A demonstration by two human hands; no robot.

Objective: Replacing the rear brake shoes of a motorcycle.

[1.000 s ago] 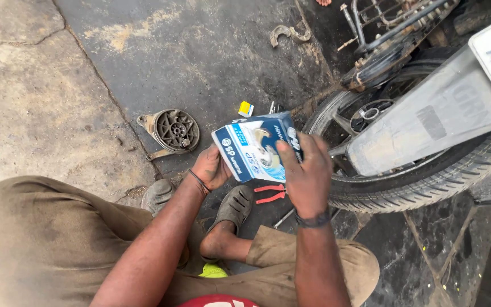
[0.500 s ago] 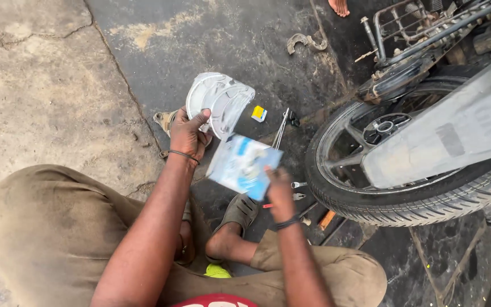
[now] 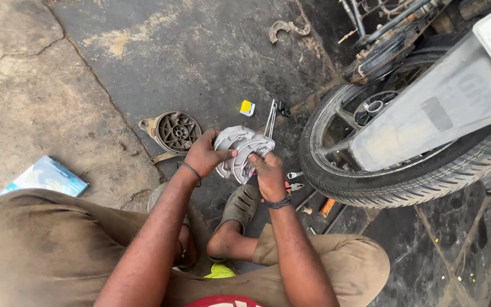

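Note:
My left hand (image 3: 204, 154) and my right hand (image 3: 268, 171) both grip a pale plastic-wrapped pack of curved grey brake shoes (image 3: 240, 152), held low over the ground in front of my knees. A round metal brake drum plate (image 3: 173, 133) lies on the ground just left of my left hand. The blue-and-white cardboard box (image 3: 45, 177) lies flat on the ground at far left, beside my knee.
A motorcycle rear wheel (image 3: 393, 176) with grey mudguard stands at right. A spanner (image 3: 270, 118), a small yellow box (image 3: 247, 108), red-handled pliers (image 3: 294, 186) and small tools lie on the oily ground. Old curved brake shoes (image 3: 287, 28) lie farther away.
The blue box left my hands and now lies on the ground at left. The wrapped brake shoes, pulled out of it, are now held in both hands.

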